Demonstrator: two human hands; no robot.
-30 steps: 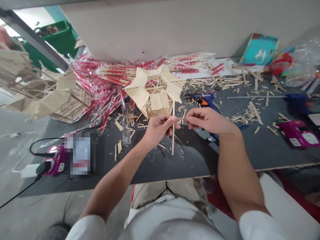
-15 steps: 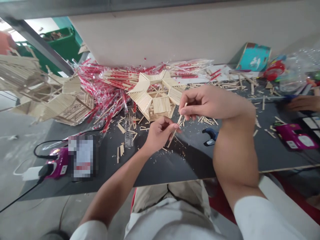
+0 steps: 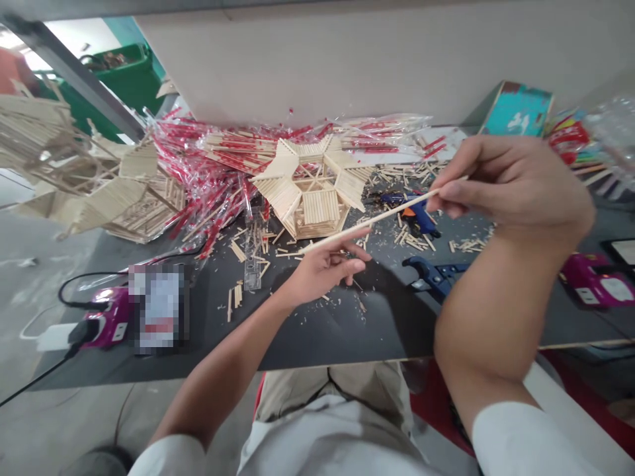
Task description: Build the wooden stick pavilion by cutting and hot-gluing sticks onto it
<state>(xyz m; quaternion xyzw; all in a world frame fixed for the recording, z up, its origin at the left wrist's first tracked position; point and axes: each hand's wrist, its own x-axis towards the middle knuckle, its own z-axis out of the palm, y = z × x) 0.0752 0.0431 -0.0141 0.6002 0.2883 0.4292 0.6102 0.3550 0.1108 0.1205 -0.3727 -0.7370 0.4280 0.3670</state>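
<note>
My right hand pinches a thin wooden stick near its right end. The stick slants down to the left, and its far end passes just behind my left hand. That left hand is open, fingers stretched out and thumb apart. Whether the stick touches its fingers I cannot tell. Beyond both hands stands a star-shaped frame built of wooden sticks. A blue glue gun lies below the held stick, and a dark blue cutter tool is partly covered by my right forearm.
Red-marked sticks in clear wrapping pile up behind. At left sit another stick structure, a purple power block and a blurred phone. A clear ruler lies among stick offcuts. A turquoise container stands back right.
My right hand has moved right and slightly up, drawing the stick out longways. My left hand has loosened from its pinch, fingers now extended. The glue gun has come into sight.
</note>
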